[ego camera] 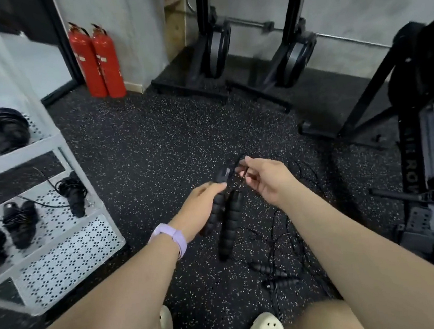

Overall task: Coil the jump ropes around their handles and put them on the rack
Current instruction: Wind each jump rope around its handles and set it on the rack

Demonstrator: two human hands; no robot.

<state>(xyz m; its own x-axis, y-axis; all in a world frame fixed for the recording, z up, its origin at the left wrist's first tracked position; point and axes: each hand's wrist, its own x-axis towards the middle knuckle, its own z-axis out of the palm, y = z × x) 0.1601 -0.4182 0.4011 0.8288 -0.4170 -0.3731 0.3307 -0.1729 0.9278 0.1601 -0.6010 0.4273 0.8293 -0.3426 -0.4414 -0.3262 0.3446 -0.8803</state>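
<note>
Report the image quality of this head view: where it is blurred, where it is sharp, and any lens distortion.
Head view: the white rack and the rowing machine at the edges are smeared by motion blur; the handles held by the left hand are fairly sharp; the wide lens bows the rack's posts; lighting is flat, without glare.

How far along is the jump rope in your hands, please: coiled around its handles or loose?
Still loose. The left hand grips both handles bare of wraps; the right hand pinches the cord above them.
</note>
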